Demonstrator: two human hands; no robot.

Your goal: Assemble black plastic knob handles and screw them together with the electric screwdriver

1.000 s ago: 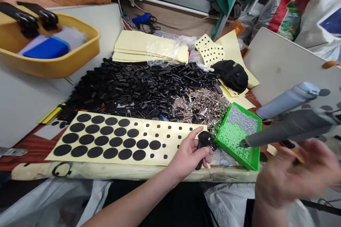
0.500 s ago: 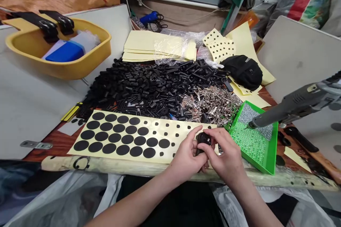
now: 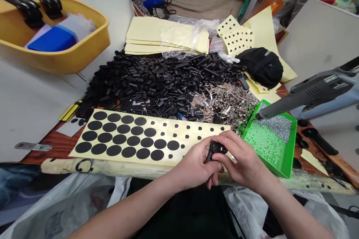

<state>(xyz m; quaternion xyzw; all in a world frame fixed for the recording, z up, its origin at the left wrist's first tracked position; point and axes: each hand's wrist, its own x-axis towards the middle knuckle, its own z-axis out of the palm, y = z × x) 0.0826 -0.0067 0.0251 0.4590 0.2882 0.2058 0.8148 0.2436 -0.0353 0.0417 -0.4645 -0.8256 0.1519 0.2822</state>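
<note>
Between my two hands, over the near edge of the bench, is a small black plastic part (image 3: 216,150) with a rounded, glossy head; its lower end is hidden in my fingers. My left hand (image 3: 198,165) wraps round its lower side. The fingers and thumb of my right hand (image 3: 241,160) close on its head from the right. Just left of my hands lies a pale yellow sheet (image 3: 165,160) with rows of large black round stickers (image 3: 123,139) and several smaller black dots. Behind the sheet spreads a heap of black plastic parts (image 3: 151,78).
Small metal pieces (image 3: 227,99) are piled right of the black heap. A green tray (image 3: 290,160) of grey screws (image 3: 276,125) stands at the right, under a grey power screwdriver (image 3: 303,99). A yellow basket (image 3: 92,50) hangs at upper left. A black cap (image 3: 259,67) lies behind.
The view has tilted down a little. The black part has turned in my hands, so its rounded head now faces more to the right. Both hands stay closed on it.
</note>
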